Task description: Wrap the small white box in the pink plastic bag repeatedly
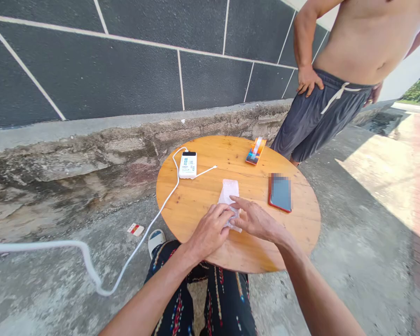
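A pale, whitish-pink plastic sleeve (230,187), thin and see-through in places, lies on the round wooden table (203,249) close to its front. My left hand (213,228) has its fingers curled over the sleeve's near left part and is closed on it. From the other side my right hand (254,218) grips the near end between thumb and fingers, its index finger reaching across the top. The fingers hide the middle of the sleeve, and I cannot make out what, if anything, is inside.
Towards the table's back left is a white power bank (188,165) with a white cable (161,210) running to the floor. An orange and blue box (255,150) lies at the back, a red-edged phone (280,193) at right. A person (357,51) stands behind, near the dark wall (126,70).
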The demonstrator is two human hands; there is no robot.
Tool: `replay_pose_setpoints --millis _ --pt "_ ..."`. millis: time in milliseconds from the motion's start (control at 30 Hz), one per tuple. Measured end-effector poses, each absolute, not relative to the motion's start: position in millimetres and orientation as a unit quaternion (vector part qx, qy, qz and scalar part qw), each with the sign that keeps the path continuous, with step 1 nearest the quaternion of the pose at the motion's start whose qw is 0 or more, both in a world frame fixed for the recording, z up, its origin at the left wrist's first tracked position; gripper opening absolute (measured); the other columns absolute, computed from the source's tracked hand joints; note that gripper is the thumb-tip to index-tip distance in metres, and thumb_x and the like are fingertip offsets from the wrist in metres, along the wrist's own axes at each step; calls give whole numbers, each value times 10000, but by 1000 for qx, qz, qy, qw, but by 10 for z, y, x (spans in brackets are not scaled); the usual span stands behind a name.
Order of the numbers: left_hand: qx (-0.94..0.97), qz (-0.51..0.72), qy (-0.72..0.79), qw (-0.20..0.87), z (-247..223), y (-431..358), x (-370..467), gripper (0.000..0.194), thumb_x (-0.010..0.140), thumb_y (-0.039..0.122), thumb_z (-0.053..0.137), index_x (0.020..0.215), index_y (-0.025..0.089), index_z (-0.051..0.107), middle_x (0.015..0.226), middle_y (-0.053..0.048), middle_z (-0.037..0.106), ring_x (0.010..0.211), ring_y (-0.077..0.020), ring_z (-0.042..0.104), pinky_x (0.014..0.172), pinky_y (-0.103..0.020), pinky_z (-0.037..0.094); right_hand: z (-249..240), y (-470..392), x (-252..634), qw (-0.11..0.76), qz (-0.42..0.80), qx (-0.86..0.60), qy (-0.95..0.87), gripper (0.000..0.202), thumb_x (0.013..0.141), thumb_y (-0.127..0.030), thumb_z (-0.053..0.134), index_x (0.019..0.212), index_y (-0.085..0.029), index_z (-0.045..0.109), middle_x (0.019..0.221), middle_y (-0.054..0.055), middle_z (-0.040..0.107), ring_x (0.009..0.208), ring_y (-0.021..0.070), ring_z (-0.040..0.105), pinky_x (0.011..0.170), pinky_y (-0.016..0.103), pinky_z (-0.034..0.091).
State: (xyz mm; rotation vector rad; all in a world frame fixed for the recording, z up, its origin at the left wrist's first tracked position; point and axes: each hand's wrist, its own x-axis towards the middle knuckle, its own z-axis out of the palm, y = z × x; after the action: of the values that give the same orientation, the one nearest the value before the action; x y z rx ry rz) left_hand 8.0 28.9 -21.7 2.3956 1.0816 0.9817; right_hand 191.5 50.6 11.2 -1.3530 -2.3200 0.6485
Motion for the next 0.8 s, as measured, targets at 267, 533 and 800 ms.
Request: replay_pose_setpoints --millis 267,533,800 --pt "800 305 411 313 34 405 41 327 658 89 545 941 203 662 948 -21 609 870 -172 570 762 -257 437 139 576 1949 199 366 -430 -801 538 878 -402 510 1344 -141 450 1095 100 681 869 210 642 757 334 486" --pt "784 216 431 391 26 709 56 267 674 175 511 864 134 693 681 17 595 583 -119 478 522 -225 306 103 624 1856 230 232 -501 -802 380 917 -321 435 1236 -158 563 1027 93 703 860 212 645 760 322 465" --pt "776 184 424 430 58 765 32 211 683 226 532 816 131 666 663 23 559 587 -113 457 516 -220 295 66 372 1990 246 255 -481 -802 607 857 -429 548 1392 -207 367 1260 100 593 1102 257 574 920 403 436"
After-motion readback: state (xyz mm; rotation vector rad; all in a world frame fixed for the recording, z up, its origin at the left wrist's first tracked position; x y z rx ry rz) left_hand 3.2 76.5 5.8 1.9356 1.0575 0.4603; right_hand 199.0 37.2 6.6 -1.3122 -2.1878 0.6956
